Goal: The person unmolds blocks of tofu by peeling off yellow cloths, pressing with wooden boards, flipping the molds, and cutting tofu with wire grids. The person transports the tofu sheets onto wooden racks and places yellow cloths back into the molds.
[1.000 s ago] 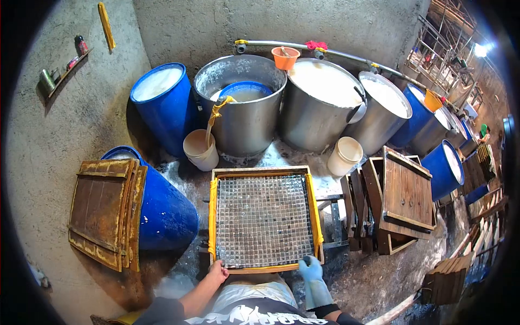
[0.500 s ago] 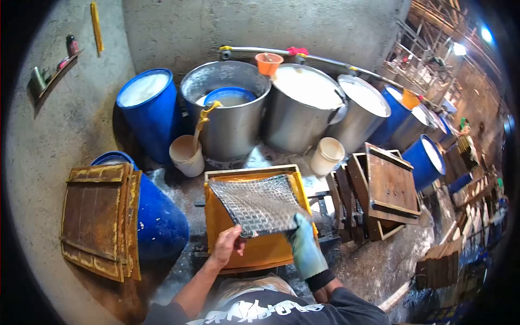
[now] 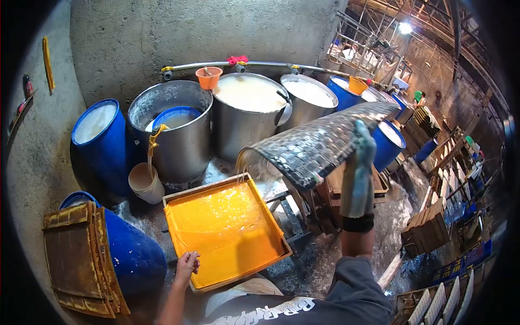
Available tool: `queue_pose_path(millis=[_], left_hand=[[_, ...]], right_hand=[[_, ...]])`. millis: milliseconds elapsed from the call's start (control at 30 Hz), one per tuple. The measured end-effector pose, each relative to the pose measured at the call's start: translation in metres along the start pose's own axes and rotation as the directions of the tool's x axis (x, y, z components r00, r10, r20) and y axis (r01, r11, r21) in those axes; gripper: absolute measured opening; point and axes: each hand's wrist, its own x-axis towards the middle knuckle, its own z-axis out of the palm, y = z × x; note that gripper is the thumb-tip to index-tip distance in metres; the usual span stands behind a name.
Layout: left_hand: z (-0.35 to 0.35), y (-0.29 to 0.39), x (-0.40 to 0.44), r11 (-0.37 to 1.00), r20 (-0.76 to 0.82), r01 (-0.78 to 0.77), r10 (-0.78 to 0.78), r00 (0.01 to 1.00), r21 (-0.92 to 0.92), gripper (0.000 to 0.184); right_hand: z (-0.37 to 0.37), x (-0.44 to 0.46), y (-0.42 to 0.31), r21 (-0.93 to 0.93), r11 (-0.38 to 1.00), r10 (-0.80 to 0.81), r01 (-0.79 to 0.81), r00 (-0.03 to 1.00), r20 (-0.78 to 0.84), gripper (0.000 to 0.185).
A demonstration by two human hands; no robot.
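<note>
My right hand, in a pale blue-green glove, is raised at the right and closed on the near edge of a dark woven mat. The mat is curved and tilted in the air, and liquid seems to run off its left end. Below it to the left sits a square wooden frame lined with orange-yellow cloth, wet and shiny on top. My bare left hand is at the frame's near left corner. Its fingers are loosely curled and somewhat apart, with nothing seen in them.
Metal vats and blue drums of whitish liquid line the wall. A white bucket stands before them; an orange bucket sits on a rim. Stained boards lean at left. Wooden boxes stand at right, where a person is far back.
My left hand has let go of the mat and moved down to the frame's corner. My right hand has lifted the mat up and right, uncovering the yellow cloth. The view has turned right.
</note>
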Motion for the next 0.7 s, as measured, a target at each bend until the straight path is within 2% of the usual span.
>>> queue_pose_path(millis=[33, 133, 200, 267, 300, 367, 400, 467, 533, 600, 633, 667, 700], left_hand=[[0.004, -0.001, 0.004, 1.000, 0.006, -0.003, 0.003, 1.000, -0.006, 0.032], [0.019, -0.004, 0.019, 0.999, 0.008, 0.010, -0.010, 1.000, 0.048, 0.032], [0.028, -0.010, 0.031, 0.997, 0.030, 0.030, -0.032, 0.999, 0.076, 0.032], [0.044, -0.014, 0.047, 0.993, 0.063, 0.053, -0.060, 0.996, 0.108, 0.031], [0.051, -0.017, 0.054, 0.986, 0.074, 0.061, -0.073, 0.995, 0.153, 0.031], [0.063, -0.025, 0.062, 0.973, 0.086, 0.089, -0.109, 0.990, 0.211, 0.031], [0.070, -0.031, 0.068, 0.962, 0.102, 0.080, -0.110, 0.989, 0.261, 0.031], [0.071, -0.049, 0.079, 0.945, 0.074, 0.105, -0.135, 0.988, 0.310, 0.031], [0.063, -0.080, 0.095, 0.928, 0.104, 0.050, -0.095, 0.990, 0.370, 0.030], [0.056, -0.086, 0.105, 0.898, 0.053, 0.036, -0.066, 0.996, 0.439, 0.031], [0.047, -0.093, 0.119, 0.847, -0.001, 0.025, -0.028, 1.000, 0.531, 0.032], [0.039, -0.099, 0.131, 0.785, -0.037, 0.013, 0.012, 0.999, 0.620, 0.033], [0.031, -0.094, 0.140, 0.733, -0.058, -0.012, 0.071, 0.996, 0.680, 0.033]], right_hand=[[-0.025, 0.002, -0.004, -0.099, 0.994, -0.052, 0.047, 0.997, -0.049, 0.033], [-0.082, -0.019, -0.011, -0.108, 0.994, -0.010, -0.019, 0.966, -0.260, 0.044], [-0.159, -0.001, 0.047, 0.068, 0.992, 0.122, -0.104, 0.919, -0.374, 0.040], [-0.220, 0.007, 0.091, 0.107, 0.965, 0.258, -0.239, 0.810, -0.526, 0.027], [-0.200, -0.006, 0.084, 0.201, 0.961, 0.276, -0.192, 0.730, -0.625, 0.018], [-0.307, -0.027, 0.163, 0.192, 0.893, 0.441, -0.407, 0.710, -0.549, 0.018], [-0.333, -0.040, 0.181, 0.174, 0.845, 0.518, -0.506, 0.691, -0.504, 0.019], [-0.338, -0.070, 0.218, -0.186, 0.767, 0.355, -0.615, 0.647, -0.675, 0.028], [-0.312, -0.122, 0.261, -0.448, 0.775, 0.142, -0.446, 0.814, -0.563, 0.031], [-0.266, -0.188, 0.314, -0.589, 0.782, 0.059, -0.204, 0.965, -0.256, 0.026], [-0.219, -0.212, 0.323, -0.699, 0.706, 0.108, -0.118, 0.992, -0.058, 0.027], [-0.164, -0.237, 0.310, -0.779, 0.627, 0.161, 0.003, 0.978, 0.134, 0.028], [-0.109, -0.253, 0.296, -0.592, 0.739, 0.474, -0.322, 0.873, 0.116, 0.032]])
